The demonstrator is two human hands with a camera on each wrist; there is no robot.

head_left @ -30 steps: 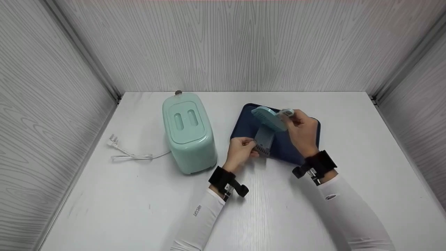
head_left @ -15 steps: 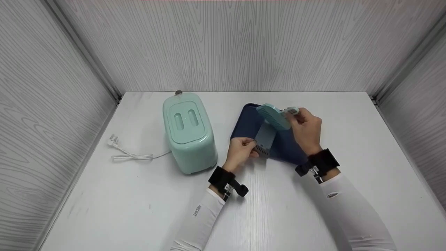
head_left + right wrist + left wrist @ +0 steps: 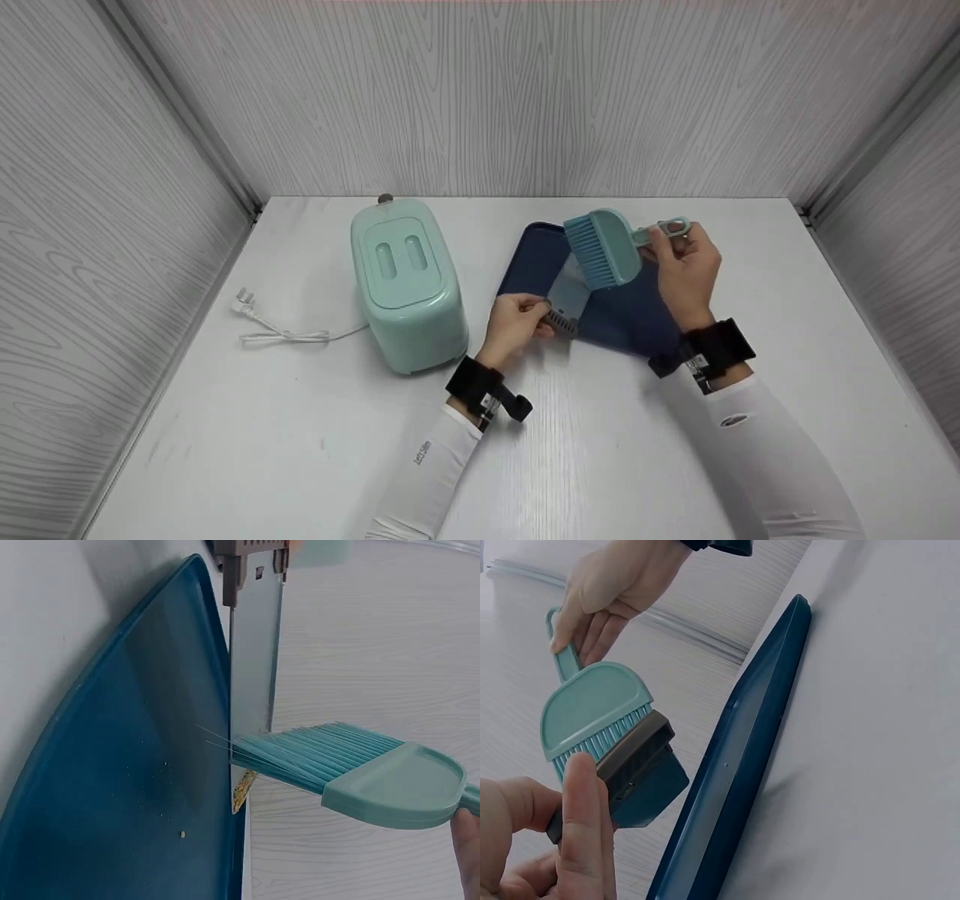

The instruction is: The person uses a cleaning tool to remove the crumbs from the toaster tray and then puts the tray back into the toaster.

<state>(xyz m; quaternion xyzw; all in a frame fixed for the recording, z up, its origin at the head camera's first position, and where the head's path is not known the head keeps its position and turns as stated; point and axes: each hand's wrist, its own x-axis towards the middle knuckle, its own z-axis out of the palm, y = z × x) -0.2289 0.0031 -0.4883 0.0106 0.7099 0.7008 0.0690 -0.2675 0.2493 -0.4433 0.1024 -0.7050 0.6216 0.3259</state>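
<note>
My left hand pinches the dark, slotted end of a toaster's crumb tray, a thin metal plate tilted over a navy blue tray. My right hand grips the handle of a teal hand brush, its bristles pointing left. In the right wrist view the bristles lie across the metal plate. A clump of yellowish crumbs sits at the plate's far end, beside the bristles. Small loose crumbs are scattered on the blue tray. The left fingertips are partly hidden in the head view.
A mint green toaster with its slotted lid on stands left of my left hand. Its white cord and plug lie on the white table further left. Pale wood-grain panels enclose the back and sides.
The right hand has moved right with the brush, which has turned so that its broad side and bristles face the camera. The left hand and crumb tray have barely moved.
</note>
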